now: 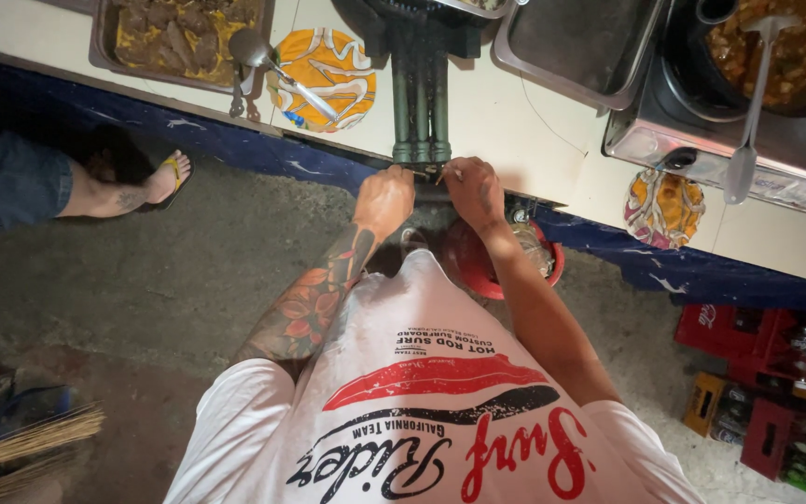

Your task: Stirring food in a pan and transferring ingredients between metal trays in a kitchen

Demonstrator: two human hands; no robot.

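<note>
I look straight down my white printed shirt at a counter edge. My left hand, on a tattooed forearm, and my right hand meet at the front end of a dark green gas burner that juts over the cream counter. Both hands pinch small parts at the burner's base; what the fingers hold is too small to tell. A red gas tank stands on the ground under my hands, partly hidden by my right arm.
A tray of brown stew and a ladle on an orange plate sit left. An empty steel tray, a pot of stew, crates of bottles, a broom. Another person's sandalled foot.
</note>
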